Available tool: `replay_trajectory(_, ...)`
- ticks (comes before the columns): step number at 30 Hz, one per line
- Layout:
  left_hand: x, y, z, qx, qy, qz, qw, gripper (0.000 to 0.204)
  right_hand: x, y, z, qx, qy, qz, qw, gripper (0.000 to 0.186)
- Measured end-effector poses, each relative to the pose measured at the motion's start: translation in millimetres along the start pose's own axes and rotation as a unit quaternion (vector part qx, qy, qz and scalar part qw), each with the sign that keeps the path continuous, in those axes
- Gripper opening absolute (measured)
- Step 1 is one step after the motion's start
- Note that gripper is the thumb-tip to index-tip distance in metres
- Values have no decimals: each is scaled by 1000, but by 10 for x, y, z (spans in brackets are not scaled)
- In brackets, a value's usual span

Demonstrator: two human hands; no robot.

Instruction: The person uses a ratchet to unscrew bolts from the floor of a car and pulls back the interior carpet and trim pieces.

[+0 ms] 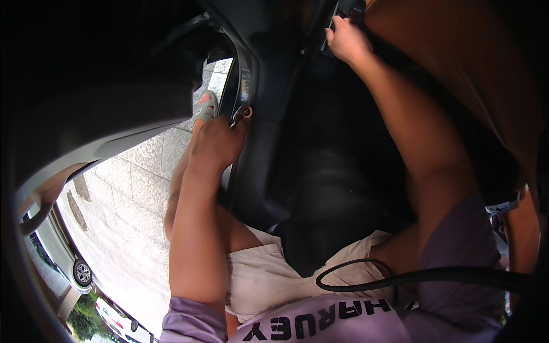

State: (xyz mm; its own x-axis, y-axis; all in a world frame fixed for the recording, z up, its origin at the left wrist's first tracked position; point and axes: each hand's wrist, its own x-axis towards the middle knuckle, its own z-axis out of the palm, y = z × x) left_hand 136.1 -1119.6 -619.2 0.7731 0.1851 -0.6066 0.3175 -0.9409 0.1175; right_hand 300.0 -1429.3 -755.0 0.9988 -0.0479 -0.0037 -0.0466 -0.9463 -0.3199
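My left hand [218, 143] is closed at the edge of the open car doorway. By its thumb and fingertips is a small metal piece with a round end [246, 112]; whether it is fixed to the dark door frame [245, 68] I cannot tell. My right hand [347, 41] reaches far forward, slightly blurred, its fingers bent around a narrow dark part [330, 35] with a greyish edge. Shadow hides most of that part. Dark interior trim [269, 143] lies between the two hands.
An open car door [103, 108] stands on my left, with pale paving [143, 177] beyond it. My foot in a grey-green clog [205, 106] rests outside. A black cable [434, 279] loops across my lap. Parked cars [123, 320] show at lower left. A brown panel [457, 57] rises at right.
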Motion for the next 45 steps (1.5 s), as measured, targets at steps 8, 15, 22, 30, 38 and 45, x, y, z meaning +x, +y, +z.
replay_trajectory(8, 40, 1, -3, 10, -29, -5, 1000, 71, -1, 9, 72, -36, 32, -40, 998, 31)
replay_trajectory(15, 43, -34, 29, 3, -23, 15, 1000, 68, 4, -2, 53, -52, 7, -47, 998, 23)
replay_trajectory(22, 53, -9, 11, 0, -31, 8, 999, 65, 7, -21, 21, -47, 8, -90, 995, 17)
replay_trajectory(30, 43, -18, 37, 9, -19, 23, 1000, 65, -9, -72, -84, -78, -38, -46, 995, 16)
replay_trajectory(38, 14, 13, -4, 8, -25, 21, 999, 67, 18, -22, -17, -60, -41, -55, 996, 16)
replay_trajectory(45, 4, 32, -10, -6, -24, 9, 1000, 65, 20, 33, 64, -41, -21, -44, 998, 19)
